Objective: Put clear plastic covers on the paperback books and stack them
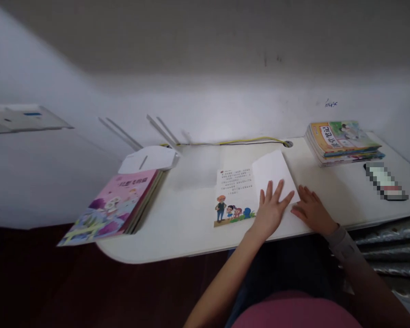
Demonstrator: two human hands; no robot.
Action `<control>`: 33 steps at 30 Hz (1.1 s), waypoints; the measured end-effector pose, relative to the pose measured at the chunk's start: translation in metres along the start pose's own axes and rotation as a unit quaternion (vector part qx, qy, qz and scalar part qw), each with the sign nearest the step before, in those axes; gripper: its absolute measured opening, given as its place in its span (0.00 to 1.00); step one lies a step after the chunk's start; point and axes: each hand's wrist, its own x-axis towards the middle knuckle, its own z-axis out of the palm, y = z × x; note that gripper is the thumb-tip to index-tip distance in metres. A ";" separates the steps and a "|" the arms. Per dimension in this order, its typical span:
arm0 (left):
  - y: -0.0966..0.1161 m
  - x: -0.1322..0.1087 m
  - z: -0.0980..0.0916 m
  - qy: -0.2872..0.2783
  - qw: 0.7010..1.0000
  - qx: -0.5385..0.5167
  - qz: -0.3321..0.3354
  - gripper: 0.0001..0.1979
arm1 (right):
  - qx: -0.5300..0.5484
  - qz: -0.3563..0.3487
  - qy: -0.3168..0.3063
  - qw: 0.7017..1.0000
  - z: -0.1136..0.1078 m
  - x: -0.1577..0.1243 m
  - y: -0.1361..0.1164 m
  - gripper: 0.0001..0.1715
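An open picture book lies on the white desk near its front edge. Its left page carries printed text and cartoon figures; the right page is plain white and slightly raised at the top. My left hand rests on the lower part of that white page with its fingers spread. Beside the book's lower right edge is my right hand, fingers stretched out toward the page edge and a band around the wrist. Whether its fingertips touch the paper I cannot tell.
A stack of books with a pink cover overhangs the desk's left edge, beside a white router with antennas. At the right stand another book stack and a phone. A yellow cable runs along the wall to a desk hole.
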 end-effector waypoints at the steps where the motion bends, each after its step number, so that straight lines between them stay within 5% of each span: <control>1: 0.001 0.001 0.003 -0.017 1.000 0.015 -0.005 0.26 | -0.001 -0.009 -0.004 1.000 0.001 -0.004 0.003 0.23; 10: 0.014 0.003 0.001 -0.044 0.995 0.055 -0.070 0.21 | -0.007 -0.029 0.003 1.000 0.004 -0.007 0.006 0.25; 33: 0.027 0.007 0.016 -0.032 0.995 0.056 -0.072 0.22 | 0.038 -0.036 0.007 0.999 0.012 -0.010 0.015 0.30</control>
